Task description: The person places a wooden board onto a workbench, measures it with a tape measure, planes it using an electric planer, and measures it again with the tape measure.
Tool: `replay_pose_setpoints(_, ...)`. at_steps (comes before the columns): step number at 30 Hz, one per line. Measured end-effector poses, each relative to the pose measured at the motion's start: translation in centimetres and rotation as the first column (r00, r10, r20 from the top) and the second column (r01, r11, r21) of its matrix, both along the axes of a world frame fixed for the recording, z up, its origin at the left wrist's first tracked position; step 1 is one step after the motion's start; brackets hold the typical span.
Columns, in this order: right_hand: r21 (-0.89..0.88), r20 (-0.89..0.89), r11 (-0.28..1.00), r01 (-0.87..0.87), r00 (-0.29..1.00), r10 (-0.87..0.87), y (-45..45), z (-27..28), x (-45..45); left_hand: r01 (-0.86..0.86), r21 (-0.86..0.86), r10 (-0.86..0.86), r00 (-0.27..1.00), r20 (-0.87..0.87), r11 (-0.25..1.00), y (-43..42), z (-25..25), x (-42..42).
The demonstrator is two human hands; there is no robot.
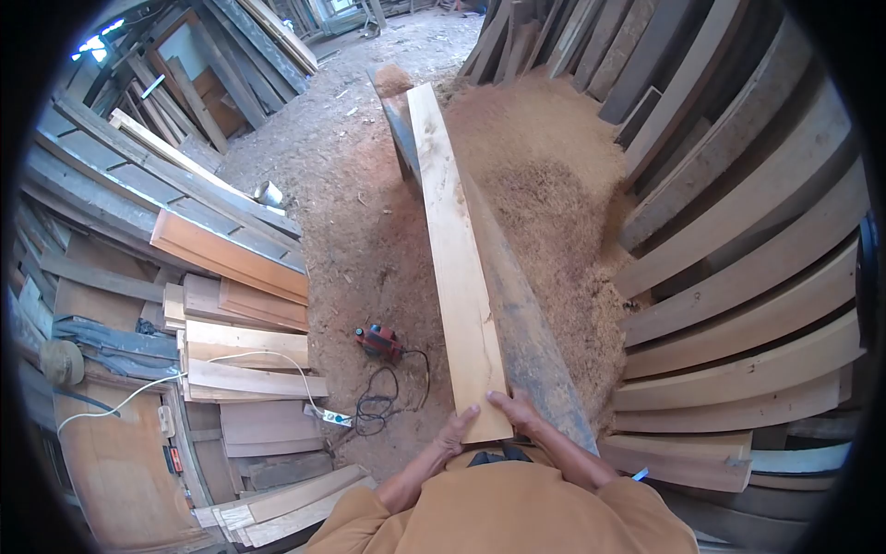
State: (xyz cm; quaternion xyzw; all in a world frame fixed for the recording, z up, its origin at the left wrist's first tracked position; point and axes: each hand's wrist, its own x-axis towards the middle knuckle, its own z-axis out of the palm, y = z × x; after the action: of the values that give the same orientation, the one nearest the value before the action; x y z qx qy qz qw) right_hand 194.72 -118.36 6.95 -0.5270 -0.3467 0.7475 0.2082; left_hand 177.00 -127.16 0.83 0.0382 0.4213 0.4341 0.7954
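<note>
A long pale wooden plank (452, 249) stretches away from my body, its near end close to my waist. My left hand (454, 427) grips the near end at its left edge, thumb on the top face. On the opposite edge my right hand (513, 408) holds the plank the same way; the fingers of both hands are mostly hidden beneath it. Under and to the right of the plank lies a worn, dark wooden beam (535, 332). Farther left, a red and black power planer (378, 342) rests on the ground with its cord coiled beside it.
A power strip (336, 417) with a white cable lies on the left. Stacked boards (249, 369) line that side, with a ladder (185, 175) behind. Many planks (738, 360) lean along the right. Wood shavings (554, 175) cover the ground right of the beam.
</note>
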Motion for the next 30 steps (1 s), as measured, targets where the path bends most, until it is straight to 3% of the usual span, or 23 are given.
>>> replay_pose_setpoints(6, -0.097, -0.179, 0.992, 0.085, 0.979, -0.101, -1.0, -5.7, -1.0, 0.083, -0.019, -0.085, 0.959, -0.269, 0.996, 0.0, -1.5, -1.3)
replay_pose_setpoints(9, -0.035, -0.046, 0.997, 0.074, 0.996, -0.076, -1.4, -8.2, -1.3, 0.050, -0.069, -0.067, 0.963, -0.260, 0.996, 0.0, -1.0, -1.4)
replay_pose_setpoints(12, -0.100, -0.058, 0.994, 0.052, 0.997, -0.058, -1.5, -8.3, -1.5, 0.059, -0.083, -0.077, 0.971, -0.226, 0.995, -0.1, -0.7, -1.6)
replay_pose_setpoints(14, -0.138, -0.039, 0.989, 0.059, 0.997, -0.065, -2.0, -11.5, -1.9, 0.125, -0.055, -0.136, 0.933, -0.333, 0.991, -0.1, -0.7, -1.8)
replay_pose_setpoints(18, -0.252, -0.014, 0.966, 0.056, 0.998, -0.061, -1.6, -11.8, -2.3, 0.222, -0.065, -0.225, 0.844, -0.487, 0.973, 0.4, -1.1, -2.2)
replay_pose_setpoints(21, -0.207, -0.079, 0.977, 0.052, 0.994, -0.069, -1.8, -11.5, -2.5, 0.259, -0.107, -0.271, 0.768, -0.580, 0.960, 0.1, -2.8, -2.4)
replay_pose_setpoints(24, -0.228, 0.046, 0.973, -0.023, 0.998, 0.035, -0.6, -6.6, -2.7, 0.245, -0.133, -0.275, 0.754, -0.597, 0.960, 0.6, -1.6, -2.2)
replay_pose_setpoints(27, -0.008, 0.459, 0.946, -0.325, 0.839, 0.292, -0.3, -11.0, -2.5, 0.273, -0.054, -0.248, 0.752, -0.611, 0.960, -0.3, -4.7, -2.8)
replay_pose_setpoints(30, 0.010, 0.496, 0.908, -0.418, 0.791, 0.359, 0.7, -8.8, -2.5, 0.280, -0.079, -0.263, 0.712, -0.651, 0.957, -0.4, -5.9, -3.1)
